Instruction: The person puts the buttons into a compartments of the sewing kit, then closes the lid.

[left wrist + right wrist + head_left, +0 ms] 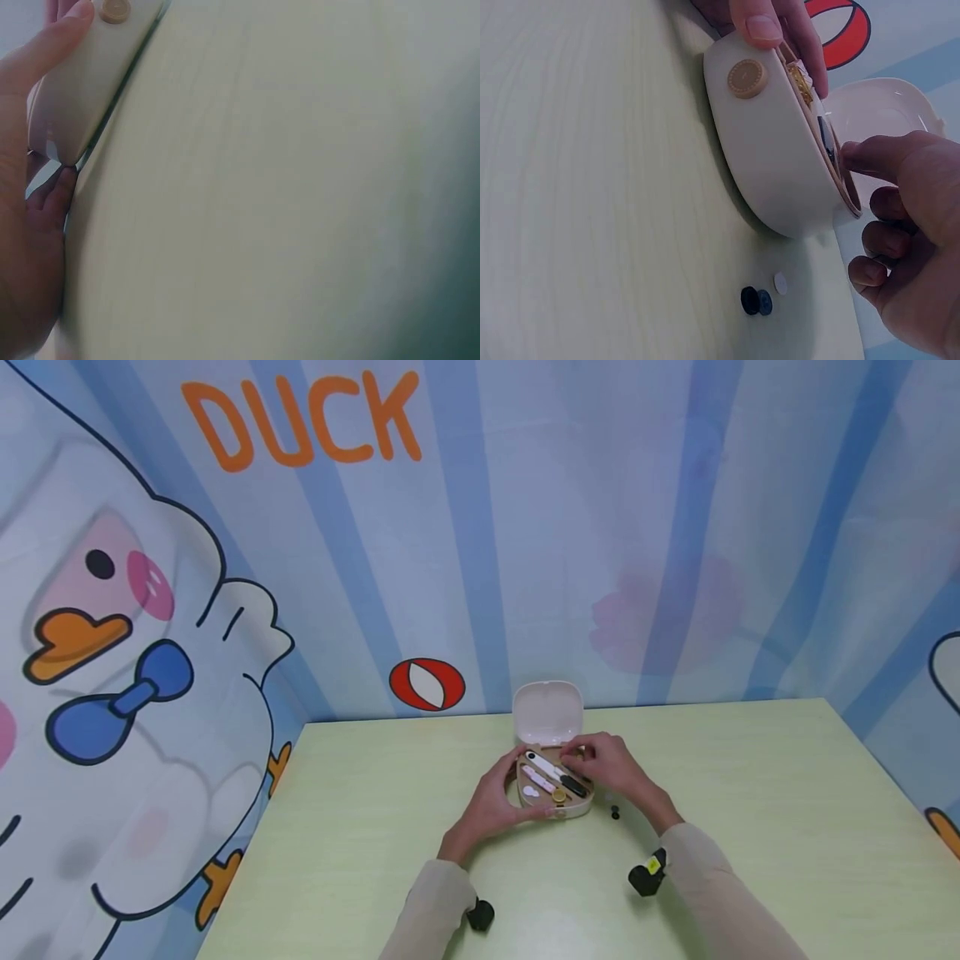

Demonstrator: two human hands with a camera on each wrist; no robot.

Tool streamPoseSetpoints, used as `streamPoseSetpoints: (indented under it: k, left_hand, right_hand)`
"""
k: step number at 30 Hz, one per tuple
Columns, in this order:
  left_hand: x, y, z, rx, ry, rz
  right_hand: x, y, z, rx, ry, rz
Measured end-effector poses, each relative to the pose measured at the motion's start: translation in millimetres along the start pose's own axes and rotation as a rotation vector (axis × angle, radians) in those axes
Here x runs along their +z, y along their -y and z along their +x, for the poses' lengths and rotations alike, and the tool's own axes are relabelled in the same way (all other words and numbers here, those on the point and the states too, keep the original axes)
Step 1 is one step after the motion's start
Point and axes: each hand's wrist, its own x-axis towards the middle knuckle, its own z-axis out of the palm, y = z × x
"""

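A small cream case [555, 806] lies open on the pale green table [750, 793], its lid [548, 710] standing up at the back. Its tray holds a white-and-black tool [557, 773], pink pieces [537, 779] and a gold round piece [559, 795]. My left hand [491, 797] grips the case's left side, thumb at the front near the snap button [747, 78]. My right hand [607, 764] hovers over the tray's right part with curled fingers. One fingertip [855, 154] touches the tray's rim by the black tool; whether it pinches anything is hidden.
Small dark buttons [756, 301] and a tiny white disc [780, 283] lie on the table just right of the case. A cartoon duck backdrop [150, 610] rises behind the table and along its left side. Wrist cameras [648, 877] sit on both forearms.
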Motion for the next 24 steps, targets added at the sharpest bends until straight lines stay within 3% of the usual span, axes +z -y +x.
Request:
streamPoseSetpoints:
  k: [12,24]
  left_hand:
    - [0.4,-2.1,-1.0,0.002,-0.001,-0.018]
    - [1.7,0.2,-0.1,-0.015,-0.003,-0.010]
  right_hand:
    - [-22,-4,-23,-0.106,-0.077,-0.001]
    - [-36,-25,-57,-0.137,-0.055,-0.005]
